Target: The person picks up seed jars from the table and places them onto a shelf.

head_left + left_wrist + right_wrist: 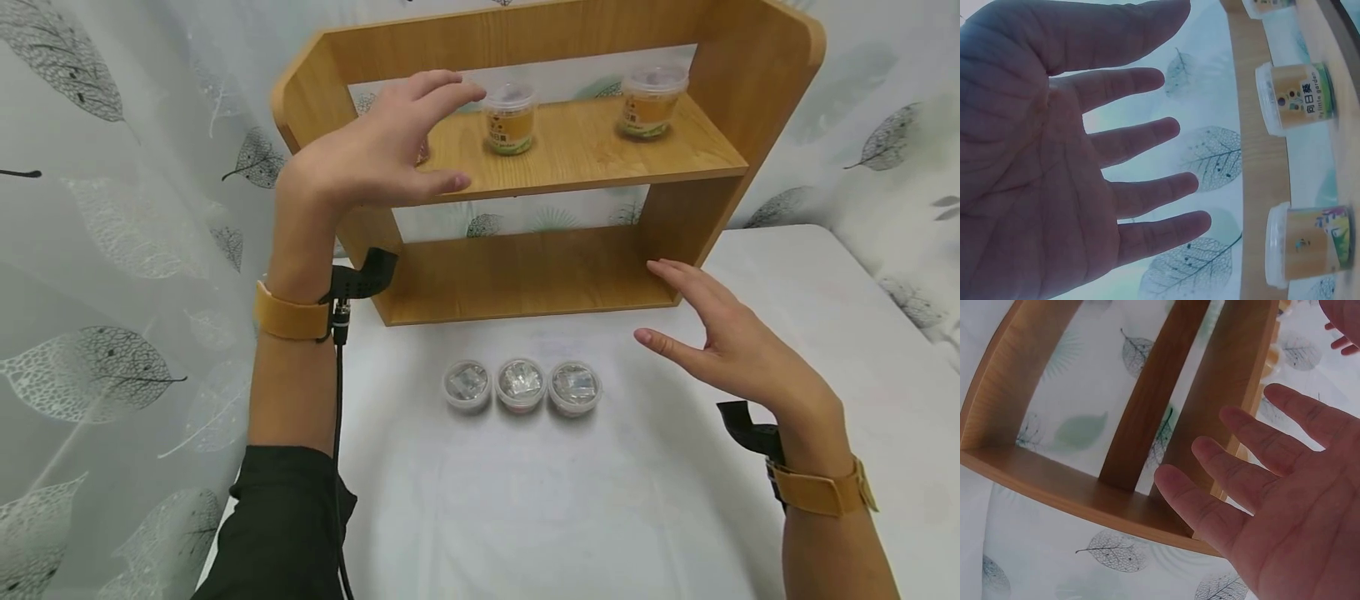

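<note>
Orange-labelled, green-bottomed, cylindrical clear plastic jars (510, 125) stand upright near the left hand (375, 152), outstretched and empty like the right hand (738, 350).

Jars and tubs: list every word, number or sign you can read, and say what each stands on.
"向日葵": middle jar, left wrist view.
"little garden": same jar, smaller print; the word before it is unclear.
Right jar: print too blurred to read.
Left jar: coloured pictures show, no readable words.
Tubs: nothing readable.
</note>
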Demonstrator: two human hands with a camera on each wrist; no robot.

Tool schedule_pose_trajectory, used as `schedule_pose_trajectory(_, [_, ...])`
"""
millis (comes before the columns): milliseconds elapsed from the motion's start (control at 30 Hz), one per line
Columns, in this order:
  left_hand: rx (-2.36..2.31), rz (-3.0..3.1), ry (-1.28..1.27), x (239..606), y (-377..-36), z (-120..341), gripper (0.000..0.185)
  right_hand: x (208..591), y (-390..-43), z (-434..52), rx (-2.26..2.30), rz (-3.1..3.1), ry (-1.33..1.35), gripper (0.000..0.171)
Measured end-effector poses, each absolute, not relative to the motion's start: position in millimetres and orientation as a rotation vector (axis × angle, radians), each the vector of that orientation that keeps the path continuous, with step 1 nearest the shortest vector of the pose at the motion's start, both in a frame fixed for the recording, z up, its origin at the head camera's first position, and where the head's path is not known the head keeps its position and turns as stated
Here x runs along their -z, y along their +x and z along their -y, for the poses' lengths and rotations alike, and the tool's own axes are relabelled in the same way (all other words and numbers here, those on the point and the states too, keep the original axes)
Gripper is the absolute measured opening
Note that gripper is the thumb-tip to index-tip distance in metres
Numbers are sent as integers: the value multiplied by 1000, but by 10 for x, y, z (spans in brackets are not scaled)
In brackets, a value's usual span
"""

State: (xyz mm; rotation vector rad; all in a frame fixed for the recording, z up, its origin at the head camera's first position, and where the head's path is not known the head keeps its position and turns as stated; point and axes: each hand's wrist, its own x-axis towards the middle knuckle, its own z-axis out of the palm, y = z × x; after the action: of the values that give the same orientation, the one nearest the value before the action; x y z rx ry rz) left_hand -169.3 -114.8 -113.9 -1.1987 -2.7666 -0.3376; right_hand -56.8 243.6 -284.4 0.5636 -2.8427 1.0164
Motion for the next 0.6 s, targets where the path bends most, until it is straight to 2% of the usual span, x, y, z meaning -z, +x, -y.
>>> schedule_pose_trajectory(600, [443, 2691, -1237, 1748, -1277, 1401, 73, 2878, -612, -2389, -1020, 2847, 575, 82])
